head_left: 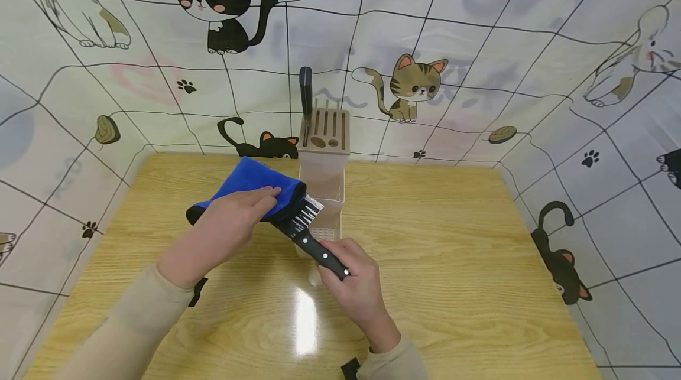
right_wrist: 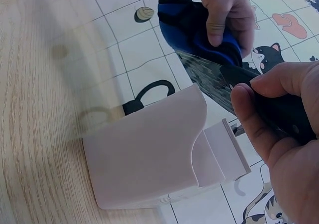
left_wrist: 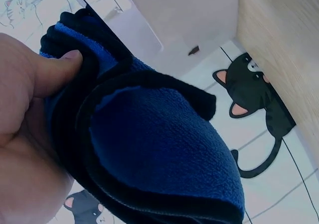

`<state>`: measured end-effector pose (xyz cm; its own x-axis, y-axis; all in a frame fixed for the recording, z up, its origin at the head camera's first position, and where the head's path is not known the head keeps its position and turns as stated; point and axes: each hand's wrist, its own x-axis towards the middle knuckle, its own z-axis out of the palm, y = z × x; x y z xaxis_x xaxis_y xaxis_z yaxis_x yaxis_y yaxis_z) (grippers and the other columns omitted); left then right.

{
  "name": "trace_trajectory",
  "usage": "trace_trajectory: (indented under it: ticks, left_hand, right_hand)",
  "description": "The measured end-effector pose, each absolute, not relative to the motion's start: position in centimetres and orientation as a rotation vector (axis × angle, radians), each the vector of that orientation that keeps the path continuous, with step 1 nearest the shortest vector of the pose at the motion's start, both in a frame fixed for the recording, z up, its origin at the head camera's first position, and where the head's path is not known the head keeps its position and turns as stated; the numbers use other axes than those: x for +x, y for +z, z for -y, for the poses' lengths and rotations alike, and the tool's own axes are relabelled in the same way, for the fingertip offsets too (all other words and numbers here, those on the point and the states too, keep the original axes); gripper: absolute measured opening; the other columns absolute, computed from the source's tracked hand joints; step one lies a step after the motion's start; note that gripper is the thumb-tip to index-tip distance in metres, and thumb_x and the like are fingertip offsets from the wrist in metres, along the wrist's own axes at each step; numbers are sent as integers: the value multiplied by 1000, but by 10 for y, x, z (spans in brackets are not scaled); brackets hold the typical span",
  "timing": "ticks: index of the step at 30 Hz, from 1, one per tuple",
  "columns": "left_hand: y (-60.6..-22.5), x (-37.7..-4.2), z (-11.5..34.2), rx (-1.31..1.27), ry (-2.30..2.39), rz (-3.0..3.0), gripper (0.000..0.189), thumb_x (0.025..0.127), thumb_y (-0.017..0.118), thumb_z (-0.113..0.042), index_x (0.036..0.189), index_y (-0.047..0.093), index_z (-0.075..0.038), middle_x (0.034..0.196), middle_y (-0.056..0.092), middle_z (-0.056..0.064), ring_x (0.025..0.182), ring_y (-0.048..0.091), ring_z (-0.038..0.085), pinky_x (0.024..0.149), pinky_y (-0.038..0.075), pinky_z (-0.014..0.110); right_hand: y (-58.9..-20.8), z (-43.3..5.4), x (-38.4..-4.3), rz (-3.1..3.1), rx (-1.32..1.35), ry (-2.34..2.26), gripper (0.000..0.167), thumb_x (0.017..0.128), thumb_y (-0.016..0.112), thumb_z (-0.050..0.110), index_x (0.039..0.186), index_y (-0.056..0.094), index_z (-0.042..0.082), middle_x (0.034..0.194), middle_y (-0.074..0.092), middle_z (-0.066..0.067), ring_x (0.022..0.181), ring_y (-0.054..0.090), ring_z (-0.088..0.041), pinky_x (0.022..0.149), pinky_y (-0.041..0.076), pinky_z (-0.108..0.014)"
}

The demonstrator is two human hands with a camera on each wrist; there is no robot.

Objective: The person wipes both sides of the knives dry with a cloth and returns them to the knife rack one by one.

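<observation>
My right hand grips the black riveted handle of a wide-bladed kitchen knife, its blade pointing up and left. Over the far part of that blade lies a folded blue cloth with black edging, which hides the tip. My left hand holds the cloth against the blade from above. In the left wrist view, the thumb presses on the bunched edge of the cloth. From the right wrist view, the blade runs between both hands, above the beige knife holder.
Just beyond the knife, the holder has a slotted top with another black-handled knife standing in it. The wooden table meets a cat-print cloth wall at the back and sides.
</observation>
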<state>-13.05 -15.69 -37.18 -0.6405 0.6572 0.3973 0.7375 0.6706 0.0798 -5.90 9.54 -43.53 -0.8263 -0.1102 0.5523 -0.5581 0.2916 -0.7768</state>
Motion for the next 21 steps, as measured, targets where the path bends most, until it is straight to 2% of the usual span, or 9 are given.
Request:
trace_trajectory:
  ticks: [6, 9, 17, 21]
  left_hand:
    - [-371, -121, 144, -1134, -340, 2535, 35, 77, 74, 22, 101, 67, -2, 130, 70, 15, 118, 70, 30, 100, 57, 44]
    - [-369, -116, 137, -1152, -344, 2531, 36, 74, 74, 23, 95, 64, -4, 130, 71, 15, 118, 70, 29, 99, 58, 44]
    - [-364, -106, 128, -1202, -309, 2514, 43, 66, 75, 24, 97, 64, -4, 131, 70, 16, 119, 69, 31, 100, 57, 44]
    - [-364, -107, 129, -1180, -303, 2524, 38, 71, 73, 22, 99, 65, -3, 130, 70, 15, 119, 69, 30, 101, 56, 44]
  right_hand:
    - [-436, -96, -60, 2176, 600, 1544, 34, 81, 76, -6, 112, 78, 4, 96, 72, -7, 73, 62, -13, 55, 50, -17]
    - [-437, -96, -61, 2183, 603, 1534, 34, 80, 76, -7, 112, 78, 4, 95, 72, -6, 73, 62, -13, 55, 50, -17]
    - [-435, -96, -61, 2193, 622, 1524, 32, 81, 77, -5, 111, 78, 4, 95, 71, -5, 77, 64, -12, 59, 53, -18]
    - [-433, -96, -60, 2192, 634, 1498, 30, 81, 78, -4, 110, 78, 3, 96, 71, -6, 77, 64, -12, 60, 53, -17]
